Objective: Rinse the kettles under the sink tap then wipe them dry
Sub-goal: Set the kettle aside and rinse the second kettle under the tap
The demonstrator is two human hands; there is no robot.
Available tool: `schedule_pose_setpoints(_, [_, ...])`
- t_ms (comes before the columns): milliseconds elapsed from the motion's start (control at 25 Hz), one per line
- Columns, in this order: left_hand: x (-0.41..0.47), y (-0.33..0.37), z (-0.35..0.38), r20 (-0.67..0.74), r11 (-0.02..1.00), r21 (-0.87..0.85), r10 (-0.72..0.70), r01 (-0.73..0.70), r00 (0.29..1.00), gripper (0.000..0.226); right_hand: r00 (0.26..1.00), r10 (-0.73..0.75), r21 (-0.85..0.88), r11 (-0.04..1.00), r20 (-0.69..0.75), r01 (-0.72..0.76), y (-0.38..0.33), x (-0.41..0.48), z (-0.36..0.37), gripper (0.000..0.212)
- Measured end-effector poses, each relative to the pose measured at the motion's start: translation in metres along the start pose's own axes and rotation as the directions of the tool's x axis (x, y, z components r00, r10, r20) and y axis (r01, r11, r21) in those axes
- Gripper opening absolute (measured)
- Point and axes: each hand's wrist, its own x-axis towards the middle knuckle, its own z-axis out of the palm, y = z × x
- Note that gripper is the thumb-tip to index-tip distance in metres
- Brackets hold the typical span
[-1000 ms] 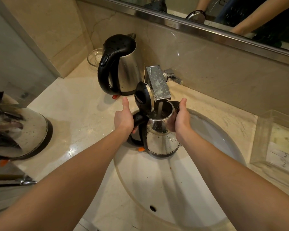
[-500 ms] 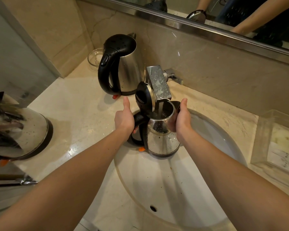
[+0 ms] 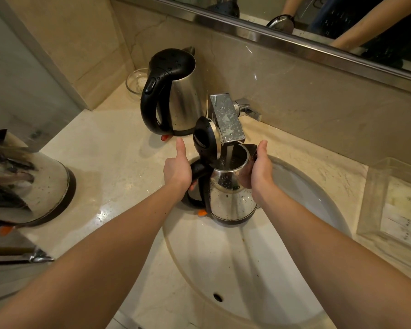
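Marble counter [image 3: 109,162], sink [image 3: 223,257] mid-frame: we hold the open-lid kettle [image 3: 230,193] under the running tap [image 3: 227,117], left hand [image 3: 177,167] gripping its handle [image 3: 199,170], right hand [image 3: 260,169] clasping its body; second kettle [image 3: 185,96] stands upper centre.

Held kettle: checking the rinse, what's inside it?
Water from the tap runs into the open kettle; the level and bottom are hidden by its wall.

A beige marble counter [image 3: 119,167] ran along the wall, with a white basin [image 3: 235,269] sunk into it. At the back stood a closed kettle [image 3: 183,100], just beside a glass bowl [image 3: 134,83] in the corner. A second kettle [image 3: 38,186] sat at the left edge, a clear tray [image 3: 370,198] at the right.
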Motion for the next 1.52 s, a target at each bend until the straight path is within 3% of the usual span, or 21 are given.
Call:
schedule_pose_setpoints(160, [-0.0014,0.0016,-0.0001,0.003,1.000,0.000,-0.007,0.007,1.000,0.078,1.000,0.012,0.012,1.000,0.013,-0.012,-0.0003,-0.0049,0.0019,0.075])
schedule_pose_setpoints(560, [0.0005,-0.0002,0.0003,0.005,1.000,-0.006,-0.012,0.013,1.000,0.082,1.000,0.007,0.039,0.999,0.009,-0.008,-0.0035,-0.0047,0.0024,0.067])
schedule_pose_setpoints(720, [0.0015,-0.0001,0.0017,0.002,1.000,-0.003,-0.009,0.009,1.000,0.085,1.000,0.007,0.033,0.999,0.021,-0.008,-0.0017,-0.0041,0.0025,0.080])
schedule_pose_setpoints(1040, [0.0004,-0.0004,0.0009,0.002,1.000,-0.004,-0.002,0.002,1.000,0.085,1.000,-0.004,0.051,0.999,0.016,0.004,-0.0032,0.0013,0.0025,0.063])
schedule_pose_setpoints(1520, [-0.0017,-0.0005,0.0007,0.004,1.000,-0.003,-0.003,0.003,1.000,0.082,1.000,-0.009,0.009,1.000,0.022,0.009,-0.0072,-0.0057,0.0019,0.065])
